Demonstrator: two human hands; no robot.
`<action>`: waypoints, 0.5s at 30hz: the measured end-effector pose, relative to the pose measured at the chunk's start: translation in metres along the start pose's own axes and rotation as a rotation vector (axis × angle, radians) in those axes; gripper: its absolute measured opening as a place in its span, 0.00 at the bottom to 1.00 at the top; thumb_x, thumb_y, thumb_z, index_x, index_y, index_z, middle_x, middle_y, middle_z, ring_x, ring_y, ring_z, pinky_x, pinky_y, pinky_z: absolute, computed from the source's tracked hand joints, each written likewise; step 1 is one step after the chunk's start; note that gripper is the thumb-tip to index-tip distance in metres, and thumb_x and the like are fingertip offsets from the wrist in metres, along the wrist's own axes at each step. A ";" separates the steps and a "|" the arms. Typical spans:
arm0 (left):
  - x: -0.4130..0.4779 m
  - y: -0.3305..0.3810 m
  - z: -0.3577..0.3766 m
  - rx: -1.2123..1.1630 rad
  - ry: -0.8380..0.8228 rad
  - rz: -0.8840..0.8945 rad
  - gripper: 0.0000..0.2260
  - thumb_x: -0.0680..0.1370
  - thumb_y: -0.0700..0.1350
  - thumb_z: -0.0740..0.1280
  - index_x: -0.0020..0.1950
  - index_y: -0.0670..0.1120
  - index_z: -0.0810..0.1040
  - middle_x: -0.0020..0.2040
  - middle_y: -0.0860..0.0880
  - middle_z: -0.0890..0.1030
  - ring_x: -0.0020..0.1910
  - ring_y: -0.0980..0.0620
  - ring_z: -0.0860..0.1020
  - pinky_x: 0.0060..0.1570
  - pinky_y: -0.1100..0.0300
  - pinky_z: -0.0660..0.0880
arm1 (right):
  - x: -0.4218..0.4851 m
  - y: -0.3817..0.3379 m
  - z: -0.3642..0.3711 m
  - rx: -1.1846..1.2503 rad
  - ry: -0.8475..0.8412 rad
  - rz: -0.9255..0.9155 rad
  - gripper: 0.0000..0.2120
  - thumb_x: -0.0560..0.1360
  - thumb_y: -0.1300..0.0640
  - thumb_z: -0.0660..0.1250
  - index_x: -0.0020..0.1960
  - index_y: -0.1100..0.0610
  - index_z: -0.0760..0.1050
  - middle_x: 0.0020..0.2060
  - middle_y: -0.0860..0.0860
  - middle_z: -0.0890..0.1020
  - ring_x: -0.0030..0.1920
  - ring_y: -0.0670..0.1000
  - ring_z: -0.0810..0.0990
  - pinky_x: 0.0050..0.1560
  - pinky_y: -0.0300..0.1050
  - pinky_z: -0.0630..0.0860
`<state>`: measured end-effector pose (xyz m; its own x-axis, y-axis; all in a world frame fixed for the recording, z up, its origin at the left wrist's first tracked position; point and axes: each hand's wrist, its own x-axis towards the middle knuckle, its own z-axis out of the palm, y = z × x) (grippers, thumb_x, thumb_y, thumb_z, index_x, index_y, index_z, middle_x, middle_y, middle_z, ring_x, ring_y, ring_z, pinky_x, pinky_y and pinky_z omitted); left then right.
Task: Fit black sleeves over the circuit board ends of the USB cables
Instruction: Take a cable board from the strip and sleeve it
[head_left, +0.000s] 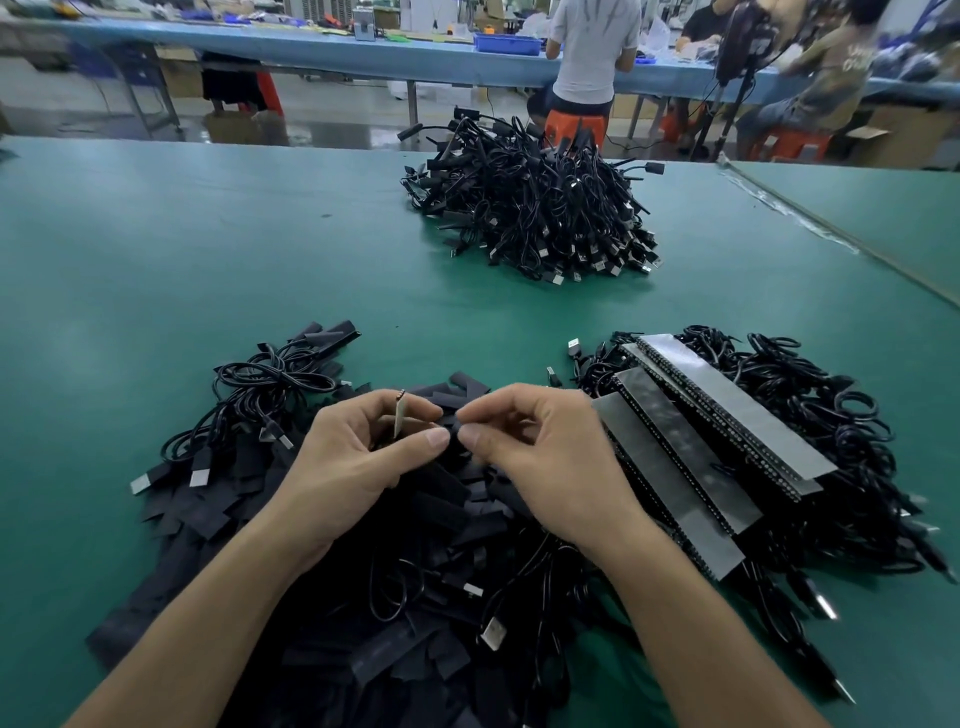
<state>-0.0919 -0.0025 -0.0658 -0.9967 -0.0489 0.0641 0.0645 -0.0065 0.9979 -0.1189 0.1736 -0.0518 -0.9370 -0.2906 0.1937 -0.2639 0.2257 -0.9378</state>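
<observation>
My left hand (358, 457) grips a small pale circuit board (400, 415) that stands upright between its fingers, solder points at the top. My right hand (540, 457) pinches a black sleeve (453, 427) between thumb and forefinger, right beside the left thumb tip. Both hands hover over a heap of loose flat black sleeves (426, 519) mixed with black USB cables (270, 384). The cable attached to the held board is hidden behind my left hand.
To the right, rows of circuit boards on grey strips (727, 431) lie on coiled cables. A large pile of black cables (535, 208) sits farther back on the green table (208, 249). People work at a blue bench (311, 52) behind.
</observation>
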 end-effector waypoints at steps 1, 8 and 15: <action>0.000 0.001 0.000 0.014 -0.010 0.001 0.09 0.71 0.40 0.74 0.49 0.40 0.81 0.31 0.54 0.80 0.24 0.63 0.73 0.24 0.74 0.66 | -0.001 -0.001 0.002 0.005 -0.051 0.016 0.09 0.73 0.62 0.73 0.43 0.48 0.83 0.33 0.49 0.84 0.36 0.48 0.83 0.43 0.45 0.80; 0.000 0.001 -0.002 0.028 -0.009 -0.006 0.09 0.68 0.43 0.75 0.45 0.41 0.81 0.30 0.52 0.79 0.23 0.60 0.69 0.23 0.72 0.64 | -0.004 0.001 0.006 -0.136 -0.112 -0.017 0.09 0.71 0.59 0.76 0.50 0.50 0.83 0.35 0.44 0.82 0.35 0.41 0.79 0.40 0.35 0.76; 0.001 -0.002 -0.004 0.064 0.018 -0.040 0.12 0.65 0.50 0.75 0.45 0.46 0.83 0.29 0.52 0.79 0.22 0.59 0.70 0.21 0.71 0.64 | -0.004 0.004 0.007 -0.204 -0.034 -0.117 0.10 0.69 0.56 0.77 0.50 0.48 0.85 0.37 0.38 0.84 0.38 0.38 0.81 0.42 0.31 0.73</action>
<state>-0.0927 -0.0063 -0.0673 -0.9974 -0.0677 0.0246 0.0209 0.0549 0.9983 -0.1141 0.1689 -0.0584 -0.8899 -0.3563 0.2850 -0.4146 0.3711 -0.8309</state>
